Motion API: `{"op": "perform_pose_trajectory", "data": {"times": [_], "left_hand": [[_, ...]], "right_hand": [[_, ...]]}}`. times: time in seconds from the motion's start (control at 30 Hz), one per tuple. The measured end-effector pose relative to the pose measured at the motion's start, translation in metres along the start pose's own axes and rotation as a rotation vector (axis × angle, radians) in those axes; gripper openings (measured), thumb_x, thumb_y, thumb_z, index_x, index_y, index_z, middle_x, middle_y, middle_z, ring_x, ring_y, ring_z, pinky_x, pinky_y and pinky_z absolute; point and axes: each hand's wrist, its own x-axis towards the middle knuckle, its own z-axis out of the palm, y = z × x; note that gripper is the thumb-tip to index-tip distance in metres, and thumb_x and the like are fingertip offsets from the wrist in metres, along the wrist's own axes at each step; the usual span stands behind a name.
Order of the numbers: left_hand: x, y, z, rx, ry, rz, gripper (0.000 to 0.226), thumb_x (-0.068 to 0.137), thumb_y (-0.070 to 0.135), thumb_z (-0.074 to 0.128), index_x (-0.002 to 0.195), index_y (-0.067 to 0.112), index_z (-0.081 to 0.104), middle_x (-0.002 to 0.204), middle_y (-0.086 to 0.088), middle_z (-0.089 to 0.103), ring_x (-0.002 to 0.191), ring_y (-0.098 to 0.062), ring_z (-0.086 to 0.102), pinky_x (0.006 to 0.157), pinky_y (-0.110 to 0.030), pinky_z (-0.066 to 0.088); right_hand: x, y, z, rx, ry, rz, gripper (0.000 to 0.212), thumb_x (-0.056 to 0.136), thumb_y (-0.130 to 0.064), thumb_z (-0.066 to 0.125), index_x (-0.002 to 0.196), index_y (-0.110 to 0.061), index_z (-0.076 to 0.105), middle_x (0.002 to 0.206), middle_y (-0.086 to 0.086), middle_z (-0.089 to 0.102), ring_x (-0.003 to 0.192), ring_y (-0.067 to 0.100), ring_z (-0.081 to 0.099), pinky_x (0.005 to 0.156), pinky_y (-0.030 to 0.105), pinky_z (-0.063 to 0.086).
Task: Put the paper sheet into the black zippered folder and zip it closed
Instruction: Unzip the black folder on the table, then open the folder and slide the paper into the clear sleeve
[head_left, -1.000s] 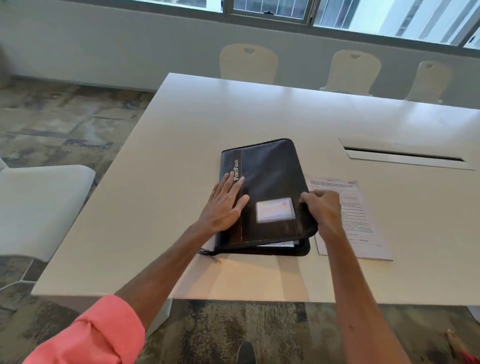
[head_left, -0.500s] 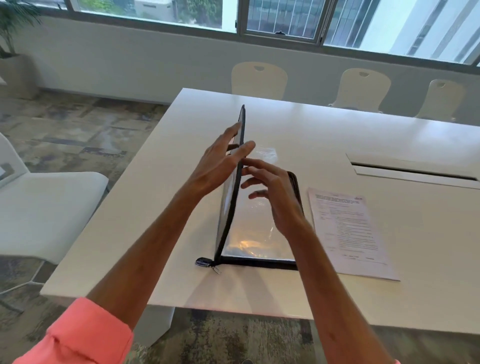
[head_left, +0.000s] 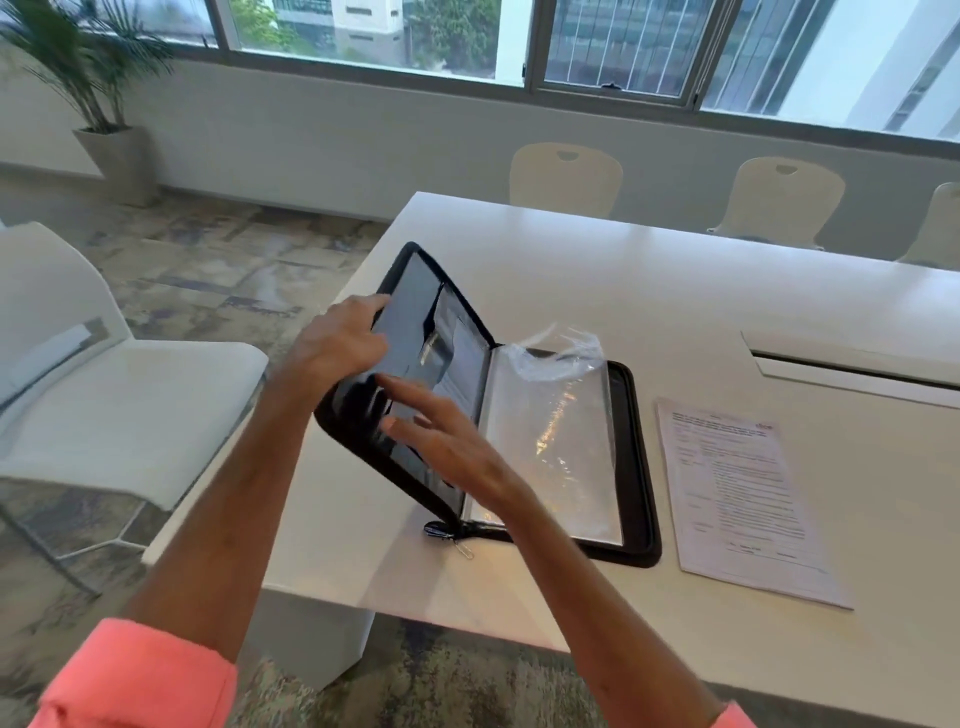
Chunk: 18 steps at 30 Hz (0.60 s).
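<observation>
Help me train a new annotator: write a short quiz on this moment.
1. True or false: the sheet is already inside the folder.
2. Fill in: the fingers of the right hand are ___ (straight or curled).
3. Which hand grips the edge of the folder's raised cover? A. left hand B. right hand C. neither

Key: 1. False, it lies on the table beside the folder. 2. Straight. 3. A.
</observation>
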Motion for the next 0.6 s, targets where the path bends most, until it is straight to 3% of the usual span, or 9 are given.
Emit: {"op": "perform_pose_trajectory", "data": {"times": [0.17,0.27,0.43,0.6], "left_hand": [[0.000,-0.021,0.035,0.197,-0.043,-0.178,0.078,0.110,0.060,0.042,0.173,0.019,0.021,0.177,-0.018,0.023,0.160,-0.040,0.031,0.125,-0.056,0.032],[-0.001,-0.032,0.064,0.260,-0.026,-0.215,0.093,0.107,0.073,0.030,0.174,0.011,0.009,0.181,-0.021,0.005,0.167,-0.038,0.012,0.133,-0.055,0.015],[0.002,-0.057,0.109,0.251,-0.018,-0.277,0.101,0.106,0.075,0.024,0.172,0.003,-0.002,0.181,-0.021,-0.005,0.169,-0.035,-0.004,0.135,-0.057,0.000],[0.002,-0.071,0.136,0.224,-0.025,-0.307,0.095,0.109,0.070,0.020,0.172,0.004,-0.004,0.181,-0.021,-0.009,0.168,-0.035,-0.009,0.134,-0.058,-0.007]], "right_hand": [[0.009,0.030,0.017,-0.163,0.003,-0.040,0.055,0.113,-0.023,0.056,0.166,-0.023,0.044,0.175,-0.004,0.037,0.162,0.013,0.033,0.131,0.038,0.030],[0.011,0.057,0.005,-0.287,0.089,0.038,0.056,0.115,-0.032,0.052,0.169,-0.024,0.039,0.177,-0.003,0.034,0.163,0.015,0.029,0.134,0.046,0.027],[-0.002,0.104,-0.029,-0.707,0.172,0.157,0.061,0.116,-0.040,0.042,0.172,-0.021,0.027,0.181,0.000,0.023,0.167,0.019,0.019,0.136,0.053,0.017],[-0.018,0.141,-0.045,-0.876,0.149,0.212,0.061,0.117,-0.043,0.031,0.174,-0.022,0.017,0.184,0.001,0.010,0.170,0.018,0.002,0.137,0.054,0.002]]}}
